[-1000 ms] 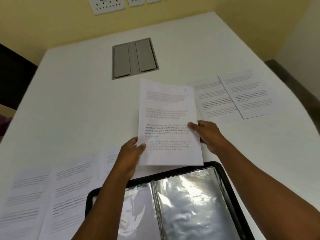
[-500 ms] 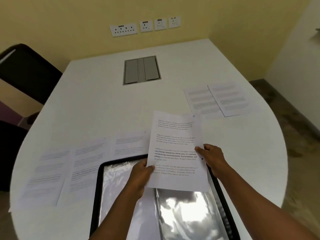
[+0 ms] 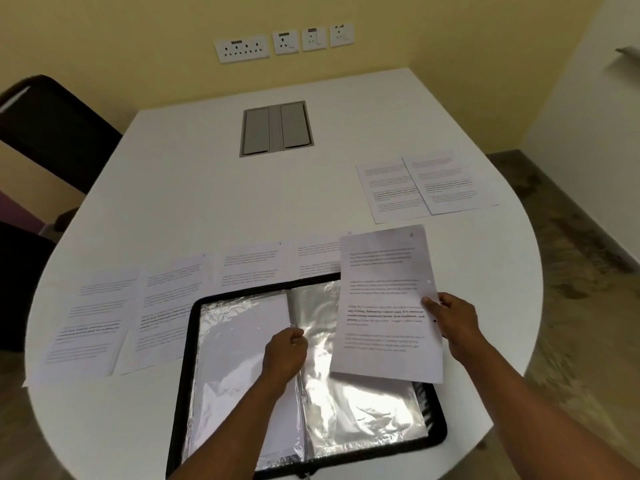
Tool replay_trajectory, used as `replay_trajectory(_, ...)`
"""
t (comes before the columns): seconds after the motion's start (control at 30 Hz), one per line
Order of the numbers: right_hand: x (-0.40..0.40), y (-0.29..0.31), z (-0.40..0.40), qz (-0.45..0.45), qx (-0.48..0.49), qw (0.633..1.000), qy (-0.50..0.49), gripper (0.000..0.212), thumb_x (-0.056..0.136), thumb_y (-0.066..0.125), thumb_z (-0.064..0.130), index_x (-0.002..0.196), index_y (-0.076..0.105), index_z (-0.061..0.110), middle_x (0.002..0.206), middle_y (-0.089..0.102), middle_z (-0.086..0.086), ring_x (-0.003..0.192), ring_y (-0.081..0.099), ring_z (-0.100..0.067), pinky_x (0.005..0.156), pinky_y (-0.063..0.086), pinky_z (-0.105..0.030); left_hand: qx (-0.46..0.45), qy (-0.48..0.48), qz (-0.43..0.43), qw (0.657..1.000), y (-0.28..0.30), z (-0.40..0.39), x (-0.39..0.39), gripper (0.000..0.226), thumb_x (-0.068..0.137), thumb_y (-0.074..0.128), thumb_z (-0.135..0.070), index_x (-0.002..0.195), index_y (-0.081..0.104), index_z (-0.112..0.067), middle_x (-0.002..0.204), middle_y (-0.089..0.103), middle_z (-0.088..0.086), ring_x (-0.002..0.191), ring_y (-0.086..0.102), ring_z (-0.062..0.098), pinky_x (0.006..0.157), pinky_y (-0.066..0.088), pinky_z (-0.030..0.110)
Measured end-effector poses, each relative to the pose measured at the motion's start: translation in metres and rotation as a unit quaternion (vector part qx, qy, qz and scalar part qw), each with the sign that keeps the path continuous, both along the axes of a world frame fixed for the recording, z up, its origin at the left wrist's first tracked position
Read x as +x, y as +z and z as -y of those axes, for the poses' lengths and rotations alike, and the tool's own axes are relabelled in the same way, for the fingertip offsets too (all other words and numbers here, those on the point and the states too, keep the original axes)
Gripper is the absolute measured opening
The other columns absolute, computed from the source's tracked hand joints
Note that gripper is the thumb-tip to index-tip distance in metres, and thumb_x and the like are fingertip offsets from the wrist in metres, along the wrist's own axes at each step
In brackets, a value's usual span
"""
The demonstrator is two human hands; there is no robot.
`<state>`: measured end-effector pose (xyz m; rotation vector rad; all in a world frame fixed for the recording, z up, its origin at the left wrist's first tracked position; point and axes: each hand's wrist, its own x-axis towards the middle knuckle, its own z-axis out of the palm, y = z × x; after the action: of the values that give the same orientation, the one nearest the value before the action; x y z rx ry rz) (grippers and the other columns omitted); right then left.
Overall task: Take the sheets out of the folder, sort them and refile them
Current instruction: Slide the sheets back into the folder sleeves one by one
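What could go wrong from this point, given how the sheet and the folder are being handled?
The right hand pinches the sheet by one edge only, so it may sag or crease before reaching a sleeve. The left hand seems to pinch a glossy sleeve in the folder; it could slip or crumple. Sorted pages lie loose on the table, so an arm sweep could shuffle them.
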<state>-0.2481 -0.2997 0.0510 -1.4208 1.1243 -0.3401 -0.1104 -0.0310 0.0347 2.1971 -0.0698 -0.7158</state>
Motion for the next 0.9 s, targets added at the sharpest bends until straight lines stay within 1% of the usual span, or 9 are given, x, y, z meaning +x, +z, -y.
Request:
replay_trajectory(0.07,-0.004,0.000,0.007,0.009,0.007,1.000,-0.014,0.017,0.092,0.066,0.014,0.108,0.067,0.012,0.091,0.068,-0.001,0.072,0.060,-0.010,0.058,0.043,-0.023,0.037,-0.036,0.033,0.998,-0.002,0.009,0.004,0.032,0.091,0.054,-0.018,0.123,0.062,-0.015,0.124,0.061,0.000,0.112,0.057,0.018,0.089,0.042,0.023)
replay_trajectory(0.2,-0.004,-0.001,0.022,0.029,0.023,0.999,-0.038,0.018,0.091,0.066,0.014,0.109,0.067,0.012,0.095,0.069,-0.005,0.073,0.061,-0.013,0.060,0.045,-0.026,0.074,-0.085,0.066,0.991,-0.005,0.028,0.019,0.040,0.094,0.053,-0.022,0.133,0.054,-0.014,0.138,0.054,0.005,0.126,0.051,0.022,0.104,0.036,0.027)
replay_trajectory(0.4,0.002,0.005,0.044,0.073,0.050,0.992,-0.084,0.018,0.090,0.068,0.014,0.108,0.068,0.012,0.094,0.070,-0.003,0.075,0.064,-0.017,0.065,0.049,-0.028,0.139,-0.151,0.119,0.971,-0.014,0.054,0.037,0.046,0.098,0.045,-0.027,0.143,0.043,-0.018,0.148,0.044,0.007,0.136,0.039,0.025,0.110,0.030,0.031)
replay_trajectory(0.5,0.008,0.009,0.056,0.088,0.052,0.989,-0.110,0.018,0.090,0.068,0.015,0.108,0.068,0.013,0.098,0.070,-0.005,0.078,0.064,-0.019,0.065,0.049,-0.029,0.164,-0.184,0.142,0.959,-0.021,0.067,0.050,0.046,0.099,0.042,-0.028,0.144,0.042,-0.020,0.148,0.044,0.006,0.136,0.039,0.026,0.109,0.031,0.031)
replay_trajectory(0.57,0.012,0.009,0.061,0.094,0.053,0.986,-0.126,0.011,0.090,0.068,0.015,0.101,0.068,0.016,0.100,0.070,-0.006,0.078,0.064,-0.020,0.064,0.048,-0.029,0.179,-0.206,0.149,0.950,-0.028,0.072,0.057,0.046,0.098,0.041,-0.027,0.143,0.043,-0.021,0.145,0.047,0.006,0.133,0.042,0.026,0.107,0.034,0.032)
replay_trajectory(0.63,0.017,0.009,0.064,0.104,0.064,0.983,-0.137,0.007,0.090,0.067,0.014,0.095,0.067,0.019,0.101,0.070,-0.005,0.081,0.065,-0.020,0.072,0.053,-0.032,0.185,-0.227,0.160,0.943,-0.033,0.077,0.060,0.043,0.098,0.038,-0.027,0.140,0.046,-0.020,0.139,0.053,0.006,0.129,0.046,0.027,0.102,0.038,0.034)
replay_trajectory(0.77,0.030,0.005,0.070,0.115,0.086,0.979,-0.143,0.009,0.090,0.067,0.012,0.093,0.069,0.020,0.101,0.072,-0.003,0.089,0.068,-0.022,0.091,0.054,-0.042,0.187,-0.248,0.210,0.927,-0.040,0.086,0.070,0.027,0.098,0.037,-0.024,0.117,0.053,-0.013,0.118,0.062,0.009,0.110,0.055,0.028,0.084,0.041,0.033)
replay_trajectory(0.87,0.040,0.002,0.078,0.131,0.106,0.973,-0.160,0.009,0.090,0.067,0.011,0.096,0.070,0.017,0.106,0.072,-0.006,0.095,0.068,-0.025,0.094,0.053,-0.046,0.216,-0.288,0.260,0.896,-0.055,0.086,0.081,0.028,0.097,0.042,-0.017,0.122,0.053,-0.011,0.126,0.058,0.007,0.111,0.057,0.024,0.090,0.042,0.036)
replay_trajectory(0.9,0.043,0.001,0.081,0.133,0.108,0.971,-0.165,0.009,0.090,0.067,0.011,0.095,0.070,0.017,0.106,0.072,-0.006,0.095,0.069,-0.025,0.094,0.053,-0.046,0.227,-0.295,0.281,0.885,-0.061,0.087,0.083,0.026,0.094,0.047,-0.012,0.119,0.055,-0.011,0.122,0.061,0.006,0.106,0.059,0.023,0.087,0.043,0.035)
